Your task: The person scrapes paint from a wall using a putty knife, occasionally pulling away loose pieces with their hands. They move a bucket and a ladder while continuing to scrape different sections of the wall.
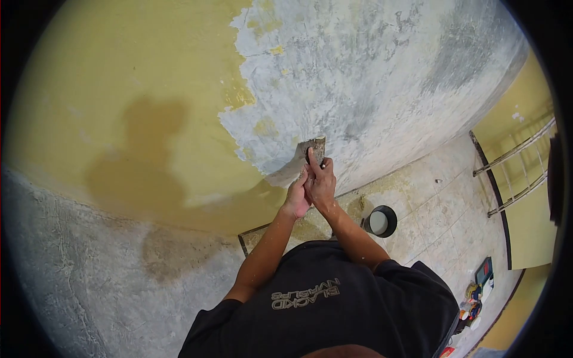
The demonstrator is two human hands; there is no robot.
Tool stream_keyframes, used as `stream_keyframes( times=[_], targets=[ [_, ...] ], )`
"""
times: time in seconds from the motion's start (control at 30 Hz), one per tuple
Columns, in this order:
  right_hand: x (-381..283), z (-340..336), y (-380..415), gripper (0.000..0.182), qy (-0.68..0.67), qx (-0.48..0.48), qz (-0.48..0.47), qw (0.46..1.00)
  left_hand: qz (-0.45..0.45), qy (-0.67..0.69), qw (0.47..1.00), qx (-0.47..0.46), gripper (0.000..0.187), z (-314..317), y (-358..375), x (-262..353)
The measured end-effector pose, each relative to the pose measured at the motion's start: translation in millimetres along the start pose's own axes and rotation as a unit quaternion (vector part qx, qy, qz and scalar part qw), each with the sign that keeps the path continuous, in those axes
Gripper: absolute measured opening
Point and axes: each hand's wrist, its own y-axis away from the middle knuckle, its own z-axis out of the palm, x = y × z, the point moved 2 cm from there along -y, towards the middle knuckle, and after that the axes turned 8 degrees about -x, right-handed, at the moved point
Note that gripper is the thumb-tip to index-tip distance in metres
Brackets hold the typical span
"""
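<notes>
Against the wall, my right hand grips a scraper with a wide, dirty blade, its index finger stretched along the blade. My left hand is closed around the lower end of the scraper, pressed beside the right hand; its fingers are partly hidden. The blade lies at the wall's patchy white-grey bare area, close to its ragged border with the yellow paint. Small yellow flecks of paint remain inside the bare area. The scraper's handle is hidden by both hands.
A black bucket with whitish liquid stands on the tiled floor, right of my arms. A metal ladder leans at the far right. Several small containers lie at the lower right. Rough grey surface spreads at the left.
</notes>
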Motion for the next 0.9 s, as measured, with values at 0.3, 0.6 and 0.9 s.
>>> stream_keyframes(
  times=[0.3,0.6,0.9],
  targets=[
    [2,-2,-14,0.052,0.042,-0.007,-0.025,0.999,-0.011,0.049,0.998,-0.042,0.050,5,-13,7],
    [-31,-10,-32,0.051,0.015,-0.024,-0.065,0.997,0.065,0.112,0.990,-0.059,0.049,24,2,22],
    [-57,1,-30,0.054,0.020,-0.081,-0.083,0.993,0.138,0.045,0.989,0.003,0.054,15,22,26]
  ],
)
